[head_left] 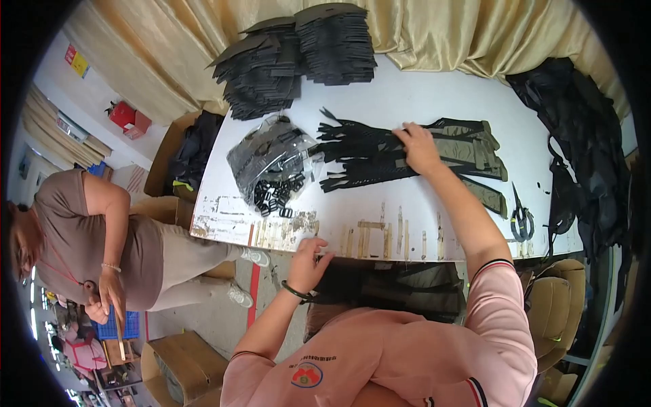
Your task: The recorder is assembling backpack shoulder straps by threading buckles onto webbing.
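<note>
My right hand point(418, 150) rests on a row of black webbing straps point(359, 146) laid across the white table. Its fingers are apart on the straps' middle, and nothing is visibly lifted. To the right, the straps join olive-grey fabric pieces point(468, 150). My left hand point(308, 266) hangs at the table's front edge, thumb and loosely bent fingers apart, with nothing seen in it. Beyond it, a clear plastic bag point(268, 152) spills black plastic buckles point(278, 195) onto the table. Scissors point(521, 216) with dark handles lie right of the fabric pieces.
Stacks of black flat pieces point(336, 44) stand at the table's back. Black fabric point(576, 136) is heaped at the right edge. Dark fabric point(386, 288) lies below the front edge. Cardboard boxes point(186, 366) stand around. Another person point(102, 237) stands at left, holding a flat piece.
</note>
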`<action>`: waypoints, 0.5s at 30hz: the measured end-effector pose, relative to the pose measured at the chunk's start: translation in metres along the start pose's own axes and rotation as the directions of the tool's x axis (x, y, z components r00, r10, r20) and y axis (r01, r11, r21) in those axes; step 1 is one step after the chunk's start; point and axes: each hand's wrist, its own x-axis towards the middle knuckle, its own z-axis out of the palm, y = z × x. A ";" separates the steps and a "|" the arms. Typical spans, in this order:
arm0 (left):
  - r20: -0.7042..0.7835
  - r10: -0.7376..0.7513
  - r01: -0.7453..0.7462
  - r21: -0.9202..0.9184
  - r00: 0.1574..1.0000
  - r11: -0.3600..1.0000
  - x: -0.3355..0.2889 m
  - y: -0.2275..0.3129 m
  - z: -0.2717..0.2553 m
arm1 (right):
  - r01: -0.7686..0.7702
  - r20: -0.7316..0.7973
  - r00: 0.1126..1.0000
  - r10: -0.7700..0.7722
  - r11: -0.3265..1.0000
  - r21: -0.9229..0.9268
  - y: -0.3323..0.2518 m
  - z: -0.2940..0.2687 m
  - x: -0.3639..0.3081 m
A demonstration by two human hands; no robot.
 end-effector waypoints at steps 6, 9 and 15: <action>0.016 0.179 -0.171 -0.221 0.984 0.960 0.050 0.023 0.010 | 0.096 -0.237 0.969 -0.077 0.993 0.071 -0.014 -0.005 0.004; -0.136 0.176 -0.212 -0.324 0.975 0.922 0.075 0.036 0.014 | 0.319 -0.199 0.936 -0.290 0.939 0.131 -0.063 -0.052 -0.011; -0.082 0.177 -0.169 -0.814 0.981 0.556 0.092 0.062 0.037 | 0.436 -0.069 0.899 -0.433 0.866 0.244 -0.130 -0.085 -0.080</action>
